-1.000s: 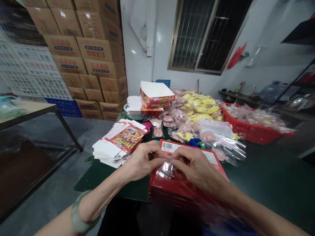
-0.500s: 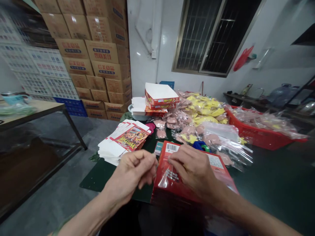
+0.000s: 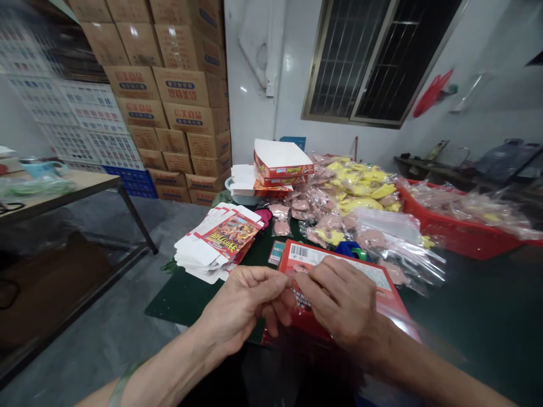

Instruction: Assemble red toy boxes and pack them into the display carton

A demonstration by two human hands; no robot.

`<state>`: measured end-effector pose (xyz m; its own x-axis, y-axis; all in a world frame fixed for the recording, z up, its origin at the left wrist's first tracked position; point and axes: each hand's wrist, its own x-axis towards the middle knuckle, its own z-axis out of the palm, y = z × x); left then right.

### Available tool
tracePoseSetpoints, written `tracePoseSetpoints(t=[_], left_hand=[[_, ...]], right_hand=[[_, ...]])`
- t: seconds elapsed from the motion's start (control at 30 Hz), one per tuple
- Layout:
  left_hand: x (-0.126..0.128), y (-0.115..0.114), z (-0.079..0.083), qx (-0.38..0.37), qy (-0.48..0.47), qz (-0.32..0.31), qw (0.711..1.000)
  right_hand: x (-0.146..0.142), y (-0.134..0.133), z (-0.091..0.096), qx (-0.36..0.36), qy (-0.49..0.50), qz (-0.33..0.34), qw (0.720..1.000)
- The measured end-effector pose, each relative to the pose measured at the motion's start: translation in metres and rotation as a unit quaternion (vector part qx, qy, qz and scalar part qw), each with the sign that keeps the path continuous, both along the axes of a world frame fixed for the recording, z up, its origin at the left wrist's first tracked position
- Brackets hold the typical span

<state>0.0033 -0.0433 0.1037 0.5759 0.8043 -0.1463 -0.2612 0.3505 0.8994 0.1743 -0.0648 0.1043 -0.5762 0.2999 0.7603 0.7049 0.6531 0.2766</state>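
My left hand is closed in a pinch at the left edge of a glossy red printed packet or box. Over the middle of that same red surface, my right hand is also pinched, its fingertips almost meeting the left ones. Whatever lies between the fingertips is too small to make out. Beyond the hands, a pile of flat printed cartons lies to the left. A small teal card and a blue-and-green tape dispenser sit behind the red packet.
Bagged pink and yellow pieces heap up at the back, beside a red basket of more bags. Folded display boxes stand behind the cartons. At left are a side table and stacked brown boxes.
My left hand has come right and nearer to my right hand, so their fingertips nearly touch. The camera view has shifted slightly left.
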Motion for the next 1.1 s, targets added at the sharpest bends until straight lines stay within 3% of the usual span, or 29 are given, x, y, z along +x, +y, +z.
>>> tracePoseSetpoints(t=[0.17,0.4,0.67,0.77,0.87,0.97,1.1], left_hand=[[-0.001,0.0,0.001,-0.003,-0.009,0.013,1.0],[0.001,0.001,0.003,-0.002,-0.003,-0.014,1.0],[0.004,0.003,0.0,-0.01,-0.016,0.019,1.0],[0.005,0.003,-0.002,-0.007,-0.018,0.03,0.999],[0.007,0.001,-0.005,0.006,-0.01,0.044,0.999],[0.009,0.0,-0.007,0.036,0.007,0.062,0.997],[0.01,-0.001,-0.009,0.106,0.05,0.077,0.99]], right_hand=[[0.0,0.0,0.0,0.003,0.003,-0.005,1.0],[0.0,-0.002,0.003,-0.013,-0.017,-0.024,0.999],[0.001,0.001,-0.003,-0.037,-0.01,-0.017,0.999],[0.0,0.0,0.003,-0.129,0.056,-0.016,0.99],[0.0,-0.003,0.015,-0.241,0.118,0.012,0.963],[-0.001,-0.004,0.022,-0.25,0.108,0.009,0.962],[-0.004,-0.002,0.024,-0.23,0.032,-0.044,0.972]])
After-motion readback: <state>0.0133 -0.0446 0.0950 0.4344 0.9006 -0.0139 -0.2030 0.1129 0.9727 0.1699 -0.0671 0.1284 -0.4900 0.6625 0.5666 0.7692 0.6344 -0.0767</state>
